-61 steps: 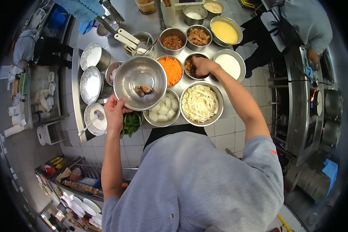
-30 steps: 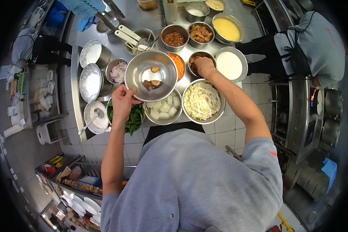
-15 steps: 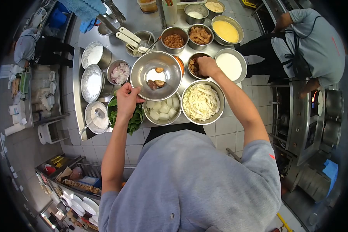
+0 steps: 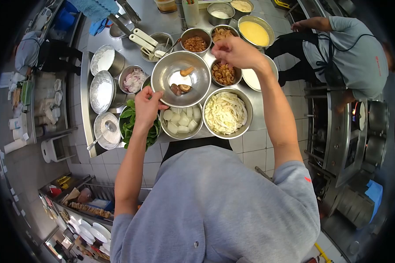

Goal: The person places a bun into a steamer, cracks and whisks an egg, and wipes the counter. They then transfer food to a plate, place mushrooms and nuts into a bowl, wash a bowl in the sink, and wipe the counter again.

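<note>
My left hand [image 4: 148,105] pinches the near-left rim of a wide steel mixing bowl [image 4: 199,76], tilted slightly toward me. A few brown pieces [image 4: 182,89] lie in its bottom, one of them like a mushroom slice. My right hand [image 4: 239,53] is above a smaller steel bowl of brown chunks [image 4: 224,73]. Its thumb and fingers are drawn together; what they hold, if anything, is hidden. Close to me stand a bowl of white radish-like chunks [image 4: 180,120], a bowl of shredded cabbage [image 4: 225,113] and green leaves [image 4: 138,127].
Left are bowls of white powder [image 4: 102,93] and sliced shallots [image 4: 133,80]. Farther back stand minced brown food [image 4: 194,43], yellow liquid [image 4: 254,33] and white-handled utensils [image 4: 144,40]. White liquid [image 4: 251,80] sits right. One co-worker [image 4: 355,52] stands right, another [image 4: 30,52] far left.
My right hand has risen out of the bowl of brown chunks and moved away from me. A piece in the mixing bowl has shifted. My left hand stays on the rim.
</note>
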Tool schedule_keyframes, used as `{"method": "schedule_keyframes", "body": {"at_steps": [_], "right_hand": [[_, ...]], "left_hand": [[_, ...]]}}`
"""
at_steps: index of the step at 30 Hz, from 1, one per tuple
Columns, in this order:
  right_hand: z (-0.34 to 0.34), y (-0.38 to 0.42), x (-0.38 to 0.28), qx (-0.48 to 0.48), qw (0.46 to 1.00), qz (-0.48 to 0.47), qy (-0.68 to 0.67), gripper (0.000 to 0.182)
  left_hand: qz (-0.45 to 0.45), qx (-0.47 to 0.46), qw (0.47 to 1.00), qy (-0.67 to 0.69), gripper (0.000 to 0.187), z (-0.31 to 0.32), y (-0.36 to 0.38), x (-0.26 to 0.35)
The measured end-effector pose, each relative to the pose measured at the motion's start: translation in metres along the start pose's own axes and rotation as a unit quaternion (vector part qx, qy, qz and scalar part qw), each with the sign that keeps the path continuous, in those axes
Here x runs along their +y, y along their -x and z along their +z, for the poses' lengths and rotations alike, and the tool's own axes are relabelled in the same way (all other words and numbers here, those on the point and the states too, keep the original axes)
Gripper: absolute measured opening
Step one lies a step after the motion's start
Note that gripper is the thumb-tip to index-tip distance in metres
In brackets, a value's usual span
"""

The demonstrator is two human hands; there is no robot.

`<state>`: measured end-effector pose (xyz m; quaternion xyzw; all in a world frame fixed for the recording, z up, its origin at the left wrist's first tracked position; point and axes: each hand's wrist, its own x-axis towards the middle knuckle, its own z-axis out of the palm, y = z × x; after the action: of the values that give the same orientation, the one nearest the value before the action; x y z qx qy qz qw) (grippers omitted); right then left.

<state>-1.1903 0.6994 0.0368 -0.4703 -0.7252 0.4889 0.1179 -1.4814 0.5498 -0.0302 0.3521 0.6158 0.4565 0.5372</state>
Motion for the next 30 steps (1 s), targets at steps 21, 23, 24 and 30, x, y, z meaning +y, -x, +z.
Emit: {"method": "schedule_keyframes", "body": {"at_steps": [21, 23, 24, 30], "right_hand": [[0.082, -0.030, 0.134, 0.024, 0.992, 0.038, 0.119, 0.031], [0.084, -0.030, 0.136, 0.038, 0.994, 0.031, 0.100, 0.029], [0.086, -0.032, 0.139, 0.037, 0.996, 0.028, 0.081, 0.028], [0.086, -0.044, 0.139, -0.046, 0.988, 0.148, -0.026, 0.020]], "left_hand": [[-0.023, 0.044, 0.999, 0.007, 0.013, -0.026, 0.017, -0.005], [-0.022, 0.046, 0.999, 0.003, 0.013, -0.025, 0.017, -0.003], [-0.022, 0.047, 0.999, 0.002, 0.013, -0.025, 0.018, -0.003], [-0.024, 0.044, 0.999, -0.002, 0.013, -0.027, 0.016, -0.005]]}}
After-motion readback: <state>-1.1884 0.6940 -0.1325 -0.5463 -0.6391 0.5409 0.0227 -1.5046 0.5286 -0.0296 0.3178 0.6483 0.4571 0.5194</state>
